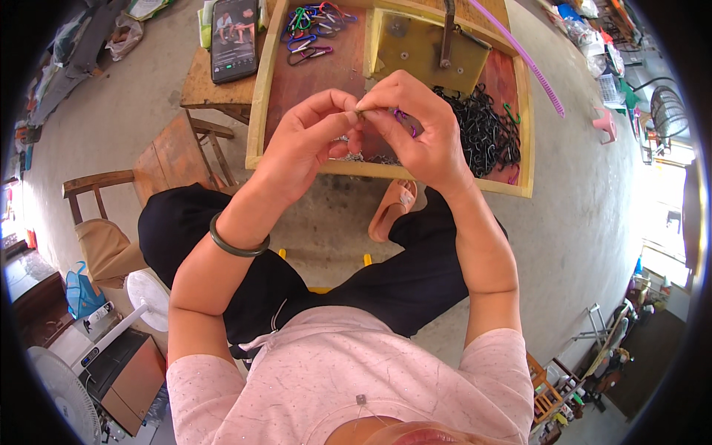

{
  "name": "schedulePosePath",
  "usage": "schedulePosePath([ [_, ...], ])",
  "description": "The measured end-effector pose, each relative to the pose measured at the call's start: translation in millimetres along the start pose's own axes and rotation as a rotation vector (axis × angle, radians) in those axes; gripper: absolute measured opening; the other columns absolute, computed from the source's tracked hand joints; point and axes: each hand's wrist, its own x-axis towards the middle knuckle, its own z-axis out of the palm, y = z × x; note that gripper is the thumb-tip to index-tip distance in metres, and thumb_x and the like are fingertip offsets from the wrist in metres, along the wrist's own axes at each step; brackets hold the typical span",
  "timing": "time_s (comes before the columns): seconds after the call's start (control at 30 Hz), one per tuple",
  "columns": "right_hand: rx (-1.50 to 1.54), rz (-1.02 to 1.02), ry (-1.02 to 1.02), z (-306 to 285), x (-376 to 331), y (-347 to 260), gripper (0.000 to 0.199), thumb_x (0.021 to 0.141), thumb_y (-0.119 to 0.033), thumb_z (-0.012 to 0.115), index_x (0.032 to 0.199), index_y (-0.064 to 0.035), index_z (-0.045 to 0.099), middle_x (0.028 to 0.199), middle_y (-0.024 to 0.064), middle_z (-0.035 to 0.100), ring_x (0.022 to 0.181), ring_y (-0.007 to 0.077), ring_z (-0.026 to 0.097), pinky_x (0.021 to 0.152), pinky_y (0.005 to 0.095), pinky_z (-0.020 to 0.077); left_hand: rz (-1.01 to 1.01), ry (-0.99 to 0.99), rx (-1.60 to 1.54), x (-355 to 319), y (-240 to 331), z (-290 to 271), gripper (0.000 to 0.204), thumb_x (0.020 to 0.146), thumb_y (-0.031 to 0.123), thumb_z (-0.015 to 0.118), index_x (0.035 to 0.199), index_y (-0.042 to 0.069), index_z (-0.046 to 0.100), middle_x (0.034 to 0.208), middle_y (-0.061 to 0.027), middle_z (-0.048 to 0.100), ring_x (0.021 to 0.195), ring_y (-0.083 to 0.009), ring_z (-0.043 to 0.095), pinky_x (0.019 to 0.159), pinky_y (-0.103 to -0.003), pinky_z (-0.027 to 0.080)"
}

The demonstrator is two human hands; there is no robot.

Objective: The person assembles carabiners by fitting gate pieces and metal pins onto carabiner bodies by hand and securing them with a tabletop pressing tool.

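Above the near side of a wooden-rimmed tray (pixel 348 169), my left hand (pixel 311 141) and my right hand (pixel 426 137) meet with their fingertips pinched together. A tiny dark piece (pixel 360 113) sits between the fingertips; its kind is too small to make out. Part of a purple carabiner (pixel 401 116) shows between the thumb and fingers of my right hand, the rest being hidden. Beyond my left hand, finished-looking carabiners (pixel 315 31) in several colours lie in the tray. Black hook-shaped pieces (pixel 486 133) are heaped beside my right hand. Small silvery parts (pixel 354 156) lie below the hands.
A yellowish plate (pixel 423 55) with a metal lever (pixel 447 37) stands in the tray's far part. Left of the tray, a phone (pixel 234 41) rests on a wooden table. A purple ribbed strip (pixel 530 63) crosses the tray's right corner. A wooden chair (pixel 167 163) stands at left.
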Motion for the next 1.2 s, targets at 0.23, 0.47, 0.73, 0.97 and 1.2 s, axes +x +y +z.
schedulePosePath([
  [0.23,-0.072,0.071,0.028,3,-2,-9,0.015,0.086,-0.001,0.073,0.1,-0.0053,0.072,0.089,0.0087,0.067,0.079,0.0231,0.065,0.071,0.0314,0.0514,0.258,0.177,0.372,-3,-1,9,0.008,0.099,0.006,0.065,0.104,0.002,0.062,0.094,0.0006,0.063,0.08,-0.0049,0.058,0.067,-0.021,0.045],
  [0.47,0.132,0.38,-0.019,-1,-5,-7,0.015,0.093,-0.014,0.07,0.098,-0.0005,0.069,0.082,0.0045,0.068,0.073,0.0114,0.063,0.065,0.0292,0.0502,0.611,0.25,0.869,-2,-1,11,0.012,0.087,-0.003,0.067,0.097,0.002,0.062,0.094,-0.0016,0.059,0.074,-0.0074,0.055,0.061,-0.022,0.044],
  [0.73,0.241,0.472,-0.052,1,-3,-10,0.013,0.093,-0.013,0.067,0.093,0.0001,0.068,0.071,0.0007,0.065,0.058,0.0073,0.06,0.057,0.0268,0.0486,0.751,0.25,1.098,-3,0,14,0.018,0.08,-0.005,0.069,0.095,0.003,0.063,0.094,-0.0054,0.061,0.07,-0.0134,0.056,0.057,-0.026,0.044],
  [0.97,0.229,0.484,-0.066,-2,-3,-9,0.013,0.093,-0.012,0.067,0.093,0.0006,0.069,0.072,0.0013,0.067,0.061,0.0076,0.062,0.059,0.0263,0.0499,0.885,0.22,1.276,-3,3,15,0.021,0.078,-0.007,0.075,0.095,0.003,0.068,0.091,-0.0078,0.064,0.074,-0.0209,0.064,0.06,-0.031,0.05],
  [1.2,0.512,0.694,-0.173,-16,-1,-9,0.012,0.092,-0.01,0.07,0.096,0.0003,0.074,0.076,0.0002,0.069,0.069,0.0085,0.065,0.066,0.0255,0.0523,0.943,0.099,1.311,-6,5,13,0.019,0.077,-0.007,0.079,0.091,0.003,0.072,0.088,-0.0071,0.065,0.074,-0.0205,0.064,0.056,-0.03,0.048],
])
